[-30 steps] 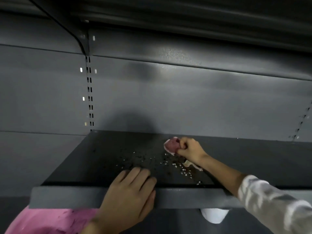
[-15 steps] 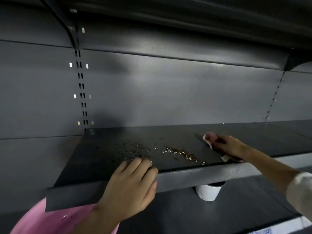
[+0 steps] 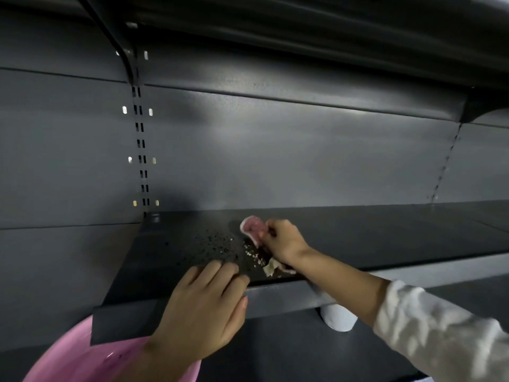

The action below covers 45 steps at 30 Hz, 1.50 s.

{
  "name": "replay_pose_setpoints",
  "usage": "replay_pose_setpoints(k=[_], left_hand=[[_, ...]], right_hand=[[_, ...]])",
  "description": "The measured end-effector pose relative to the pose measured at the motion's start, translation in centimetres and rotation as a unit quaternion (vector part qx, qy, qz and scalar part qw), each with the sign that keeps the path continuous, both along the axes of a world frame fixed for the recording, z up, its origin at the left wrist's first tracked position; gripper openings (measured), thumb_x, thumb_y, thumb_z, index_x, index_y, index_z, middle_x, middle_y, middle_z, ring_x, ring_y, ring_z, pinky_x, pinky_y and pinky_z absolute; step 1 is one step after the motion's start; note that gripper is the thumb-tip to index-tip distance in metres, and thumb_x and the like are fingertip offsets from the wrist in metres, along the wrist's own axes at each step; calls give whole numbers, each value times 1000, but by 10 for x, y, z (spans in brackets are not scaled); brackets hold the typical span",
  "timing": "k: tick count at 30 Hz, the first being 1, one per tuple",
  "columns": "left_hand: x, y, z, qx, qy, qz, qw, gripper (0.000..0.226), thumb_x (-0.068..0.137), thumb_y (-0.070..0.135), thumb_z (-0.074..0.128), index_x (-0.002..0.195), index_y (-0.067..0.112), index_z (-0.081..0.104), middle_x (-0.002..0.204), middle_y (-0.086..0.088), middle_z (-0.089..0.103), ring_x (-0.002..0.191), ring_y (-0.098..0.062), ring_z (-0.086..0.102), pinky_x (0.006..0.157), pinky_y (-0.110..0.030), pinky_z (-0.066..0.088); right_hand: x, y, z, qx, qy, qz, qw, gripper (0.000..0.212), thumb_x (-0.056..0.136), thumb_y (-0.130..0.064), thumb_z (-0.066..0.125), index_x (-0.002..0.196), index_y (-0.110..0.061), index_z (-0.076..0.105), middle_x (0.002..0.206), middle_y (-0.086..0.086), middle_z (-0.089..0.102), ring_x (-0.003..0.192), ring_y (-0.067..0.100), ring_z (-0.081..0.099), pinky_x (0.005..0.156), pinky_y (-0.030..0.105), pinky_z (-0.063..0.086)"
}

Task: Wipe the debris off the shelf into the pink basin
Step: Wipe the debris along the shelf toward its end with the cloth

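right hand (image 3: 283, 241) clenches cloth (image 3: 252, 228) mid-shelf (image 3: 385, 238) | debris (image 3: 220, 244) lies just left of cloth, near front edge | left hand (image 3: 203, 307) rests loose-fingered on front edge | pink basin (image 3: 68, 362) sits below left front corner | risk: sweeping straight forward likely drops grains beside basin

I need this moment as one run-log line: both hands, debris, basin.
left hand: rests on shelf edge | right hand: grips cloth beside debris | debris: on shelf | basin: below shelf front, left
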State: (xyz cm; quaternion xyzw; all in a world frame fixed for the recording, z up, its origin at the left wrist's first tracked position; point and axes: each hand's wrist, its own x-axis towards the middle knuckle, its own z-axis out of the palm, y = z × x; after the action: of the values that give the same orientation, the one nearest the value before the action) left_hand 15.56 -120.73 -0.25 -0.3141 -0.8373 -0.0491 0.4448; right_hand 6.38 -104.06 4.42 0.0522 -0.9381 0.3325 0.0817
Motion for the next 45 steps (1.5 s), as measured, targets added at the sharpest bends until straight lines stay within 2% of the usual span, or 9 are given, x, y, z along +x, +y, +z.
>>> replay_pose_setpoints(k=[5,9,14,20,27,31,38,42,45], left_hand=[[-1,-22,-1,1,1,45,999,32,74,30,45,78,15,73,82,-3,69,84,-15,45,70,-28,34],[-5,-21,-4,11,5,57,998,32,74,32,46,78,17,74,82,-2,70,85,-15,45,72,-26,35],[-6,-17,-7,14,20,62,998,33,75,32,46,79,16,74,82,-4,71,86,-17,46,70,-28,36],[-4,-20,-7,9,18,80,997,33,76,31,45,77,15,74,80,-4,71,84,-17,46,68,-28,35],[-1,-21,-6,4,-24,81,996,23,73,33,51,71,22,71,72,2,66,67,-16,60,54,-20,48],[1,-17,-5,-5,-23,78,997,24,76,32,49,70,21,70,71,2,65,64,-17,61,53,-22,46],[6,-18,-2,-29,-31,103,994,30,78,30,44,75,21,72,76,1,68,67,-17,64,56,-23,49],[10,-28,-6,-3,18,119,993,38,88,25,39,77,14,74,76,-3,70,67,-20,61,63,-28,38],[14,-46,-12,11,41,127,991,39,87,23,39,76,9,75,74,-6,69,72,-21,52,61,-30,36]], right_hand=[[-43,61,15,-53,25,-111,992,38,89,-42,51,87,-8,67,92,19,70,89,30,66,66,26,41],[-64,75,1,19,-28,-172,985,40,92,-40,43,108,-9,63,112,23,67,100,37,64,78,33,47],[-50,6,-9,61,-11,-18,998,31,90,-32,50,109,-12,64,100,15,71,81,26,68,72,31,54],[-38,-28,-7,-18,22,171,985,17,85,-22,63,68,-20,59,63,4,59,53,6,53,56,27,42],[-117,-16,-1,24,16,12,1000,30,91,-21,51,114,-2,56,111,23,66,105,37,61,88,39,47],[-99,-43,-12,113,27,95,989,36,90,-25,52,122,-10,53,120,18,64,111,34,59,90,39,45],[-44,-55,-8,35,64,258,963,8,86,-21,60,79,-17,60,71,4,63,64,11,53,56,24,35],[-44,-2,11,-41,85,177,980,14,88,-13,58,97,-5,63,78,3,64,66,12,56,59,19,43],[-35,74,13,18,101,54,993,8,88,-16,57,93,-14,63,85,5,66,67,17,62,58,19,41]])
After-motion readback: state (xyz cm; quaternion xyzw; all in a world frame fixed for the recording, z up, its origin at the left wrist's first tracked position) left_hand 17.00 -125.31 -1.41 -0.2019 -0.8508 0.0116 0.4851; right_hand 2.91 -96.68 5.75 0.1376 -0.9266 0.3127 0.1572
